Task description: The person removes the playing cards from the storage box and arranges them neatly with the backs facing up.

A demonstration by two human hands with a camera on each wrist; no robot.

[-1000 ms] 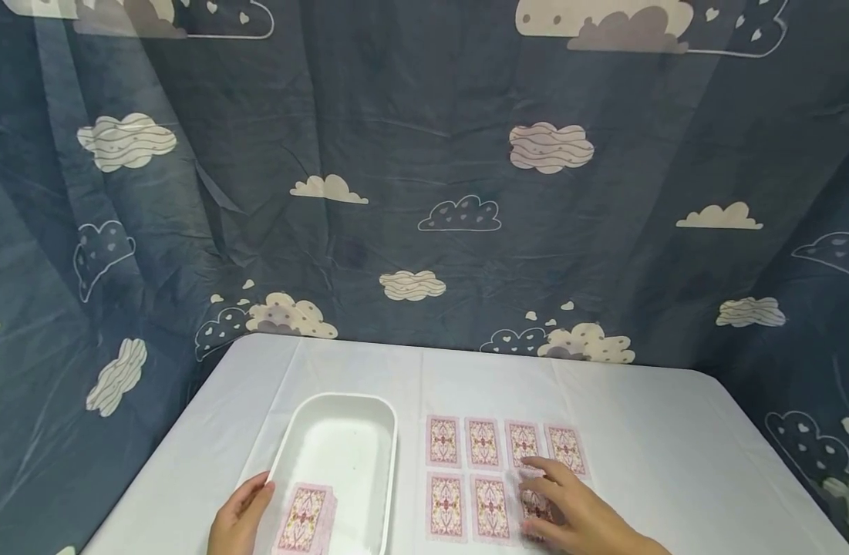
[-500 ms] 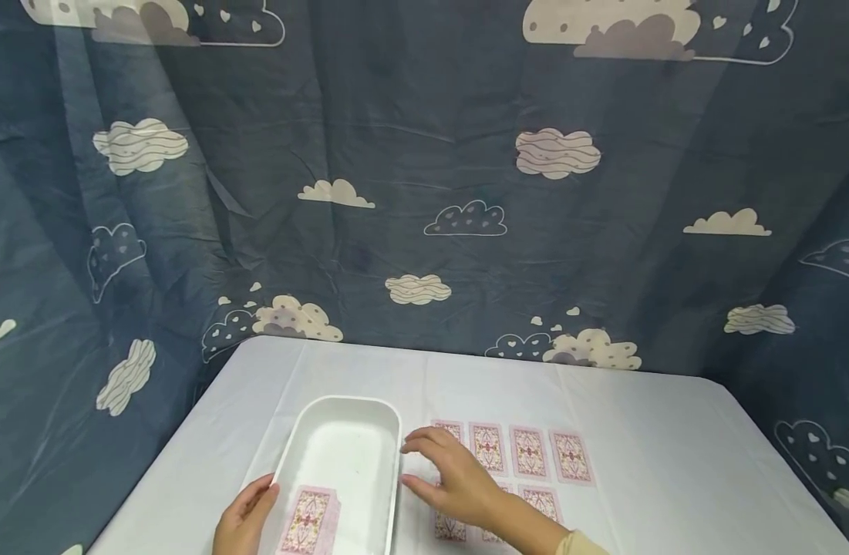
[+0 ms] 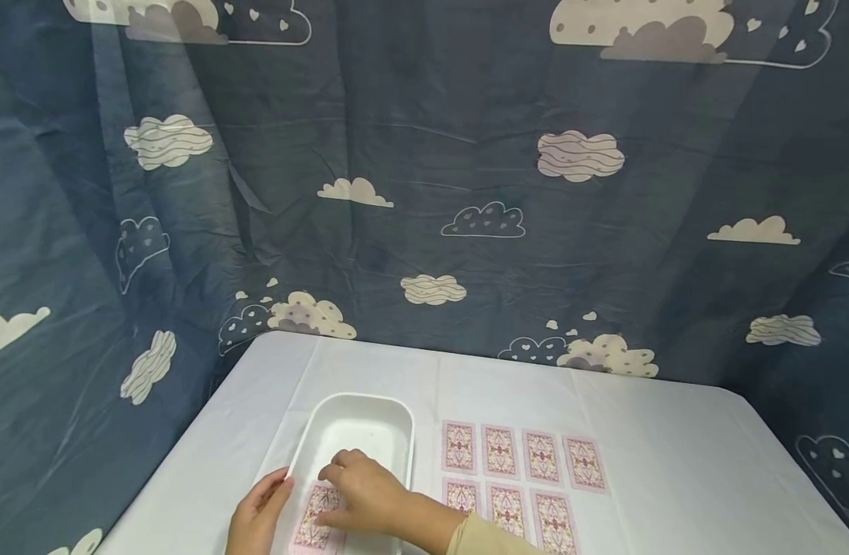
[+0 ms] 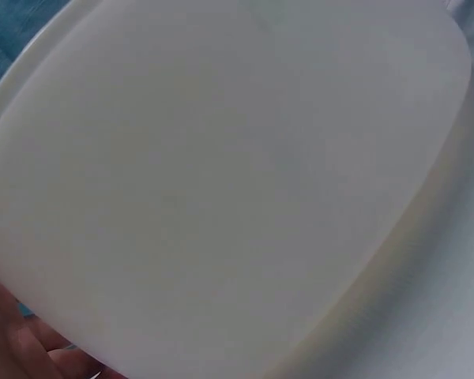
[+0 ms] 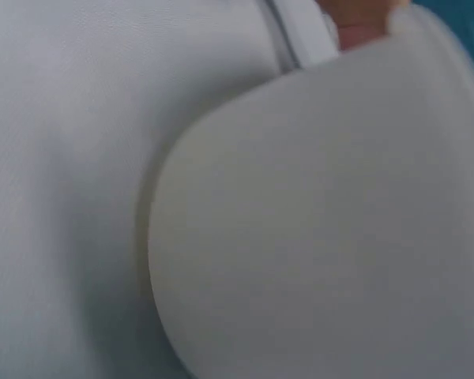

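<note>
In the head view my left hand (image 3: pixel 259 512) holds the left rim of a white tray (image 3: pixel 410 432), thumb and fingers at the edge. A stack of playing cards (image 3: pixel 316 505) with red-and-cream patterned backs lies face down in the tray's near part. My right hand (image 3: pixel 372 493) is over this stack, its fingertips and thumb spread apart at the top card and nothing visibly pinched between them. It hides part of the stack and of the tray. Both wrist views are mostly filled by the tray's pale outer side, with a bit of fingers (image 4: pixel 39 347) in the left one.
Right of the tray, playing cards lie face down in two rows on the white-covered table (image 3: pixel 674 462): several in the far row (image 3: pixel 499 451), several in the near row (image 3: pixel 507 509), partly cut off by the frame. A dark cloud-patterned curtain (image 3: pixel 396 231) hangs behind.
My right hand has left the near row's right-hand card, now lying flat there, and crossed leftward over the tray's rim to the stack. My left hand stays on the rim.
</note>
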